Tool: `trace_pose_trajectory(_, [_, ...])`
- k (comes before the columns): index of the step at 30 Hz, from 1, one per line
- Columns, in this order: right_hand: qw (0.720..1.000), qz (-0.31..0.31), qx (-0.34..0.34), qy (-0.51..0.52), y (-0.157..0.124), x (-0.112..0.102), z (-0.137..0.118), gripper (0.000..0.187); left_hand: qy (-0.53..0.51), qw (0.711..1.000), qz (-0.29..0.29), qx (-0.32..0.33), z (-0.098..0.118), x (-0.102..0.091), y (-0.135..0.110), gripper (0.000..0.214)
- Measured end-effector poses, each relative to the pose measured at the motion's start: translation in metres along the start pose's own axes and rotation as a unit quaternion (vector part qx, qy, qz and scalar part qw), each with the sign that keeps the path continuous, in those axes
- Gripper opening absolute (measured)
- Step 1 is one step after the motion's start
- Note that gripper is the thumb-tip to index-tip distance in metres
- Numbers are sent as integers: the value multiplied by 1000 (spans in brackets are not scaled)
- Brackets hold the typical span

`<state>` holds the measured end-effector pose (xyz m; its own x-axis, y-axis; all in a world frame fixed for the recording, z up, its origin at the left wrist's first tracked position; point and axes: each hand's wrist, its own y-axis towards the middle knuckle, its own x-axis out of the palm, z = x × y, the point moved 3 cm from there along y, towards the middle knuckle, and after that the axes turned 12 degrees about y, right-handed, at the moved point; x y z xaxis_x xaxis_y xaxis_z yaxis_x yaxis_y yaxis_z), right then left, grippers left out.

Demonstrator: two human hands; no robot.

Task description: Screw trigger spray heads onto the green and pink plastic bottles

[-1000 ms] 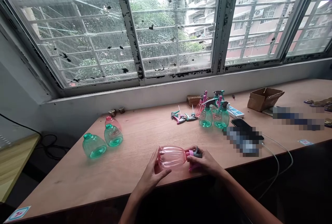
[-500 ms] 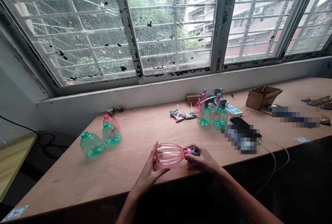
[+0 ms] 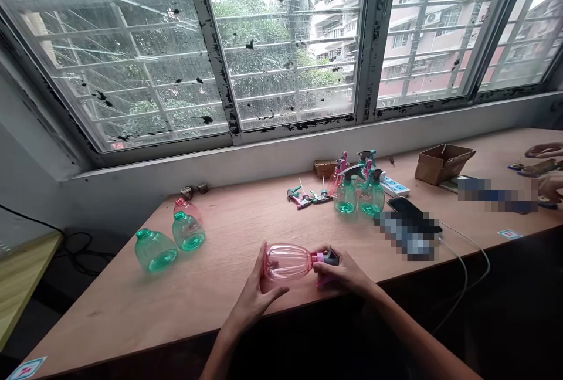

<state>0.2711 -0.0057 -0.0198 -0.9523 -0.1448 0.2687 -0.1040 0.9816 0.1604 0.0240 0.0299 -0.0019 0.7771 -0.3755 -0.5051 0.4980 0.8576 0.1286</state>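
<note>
A clear pink spray bottle [image 3: 288, 261] lies sideways between my hands, near the table's front edge. My left hand [image 3: 259, 289] cups its base, thumb reaching along the underside. At the neck, my right hand [image 3: 341, 268] is closed around the pink and black spray head [image 3: 329, 258], part of which the fingers hide. To the left stand two green bottles without heads [image 3: 155, 251] and a pink one [image 3: 187, 209] behind them. Loose spray heads [image 3: 308, 195] lie farther back, beside several assembled green spray bottles [image 3: 346, 197] and pink ones.
Right of the bottles are a white power strip [image 3: 394, 183], a black phone [image 3: 413, 216] with cables and a blurred patch. An open cardboard box [image 3: 444, 164] stands farther right. Another person's hands [image 3: 549, 183] show at the right edge. Windows line the wall behind.
Another person's hands have come into view at the right edge. My hands and the pink spray bottle hold nearly the same position; the view has shifted slightly.
</note>
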Motion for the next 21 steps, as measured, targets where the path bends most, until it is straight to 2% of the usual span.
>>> trace_pose_trajectory(6, [1000,-4,3,3,-1,1,0,44,13,1000,16,1,0,0,0,87])
trace_pose_trajectory(12, [1000,-4,-2,1,1,0,2,43,14,1000,11,10,1,0,-2,103])
trace_pose_trajectory(17, [1000,-10,1,1,0,0,3,44,10,1000,10,14,-2,-1,-1,89])
trace_pose_trajectory(21, [1000,-3,-2,0,0,0,1,42,14,1000,7,9,-1,-1,-3,95])
